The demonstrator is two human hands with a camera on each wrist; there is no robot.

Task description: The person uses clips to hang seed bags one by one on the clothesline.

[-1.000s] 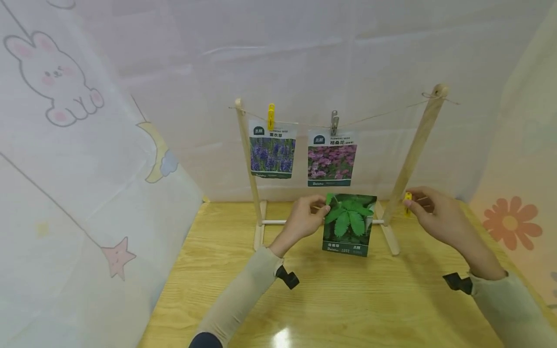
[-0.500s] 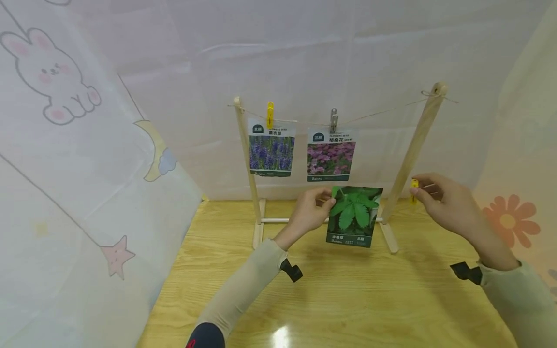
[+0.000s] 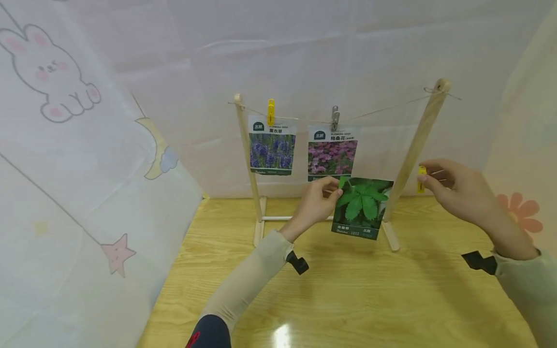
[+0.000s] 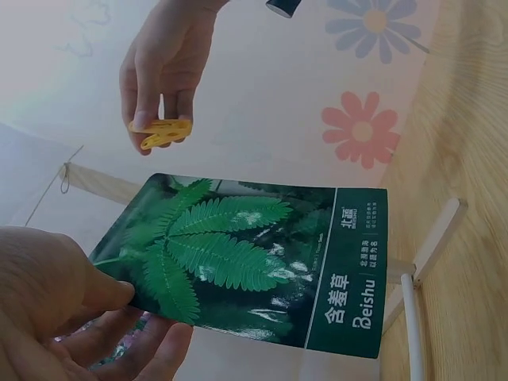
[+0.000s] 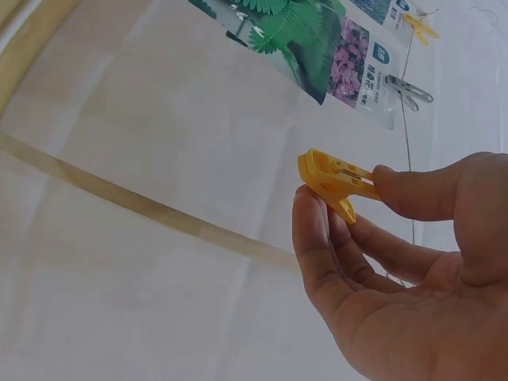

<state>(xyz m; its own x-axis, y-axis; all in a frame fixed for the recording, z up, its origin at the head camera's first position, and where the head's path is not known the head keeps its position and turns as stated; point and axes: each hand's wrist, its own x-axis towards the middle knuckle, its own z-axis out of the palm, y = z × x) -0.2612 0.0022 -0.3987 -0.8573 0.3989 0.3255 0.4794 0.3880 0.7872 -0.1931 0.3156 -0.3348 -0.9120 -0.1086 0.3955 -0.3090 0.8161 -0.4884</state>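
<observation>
My left hand (image 3: 319, 202) pinches a green seed packet (image 3: 362, 207) with a fern-like leaf picture by its left edge, thumb in front. The packet is off the table, in front of the stand's right half. In the left wrist view the packet (image 4: 238, 262) fills the middle. To the right of the right post, my right hand (image 3: 463, 191) pinches a yellow clothespin (image 3: 421, 179) between thumb and fingers. The right wrist view shows that clothespin (image 5: 333, 181) close up. Behind, a purple-flower packet (image 3: 272, 153) and a pink-flower packet (image 3: 332, 157) hang from the string.
A wooden stand with a left post (image 3: 246, 154) and right post (image 3: 417, 137) carries the string (image 3: 383, 110). Another yellow clothespin (image 3: 271, 112) and a grey clip (image 3: 335, 119) hold the hanging packets. The wood-grain table (image 3: 348, 290) meets cloth walls with printed figures.
Both hands have risen and shifted right, carrying the green packet and the yellow clothespin with them. The green packet now overlaps the lower edge of the pink-flower packet.
</observation>
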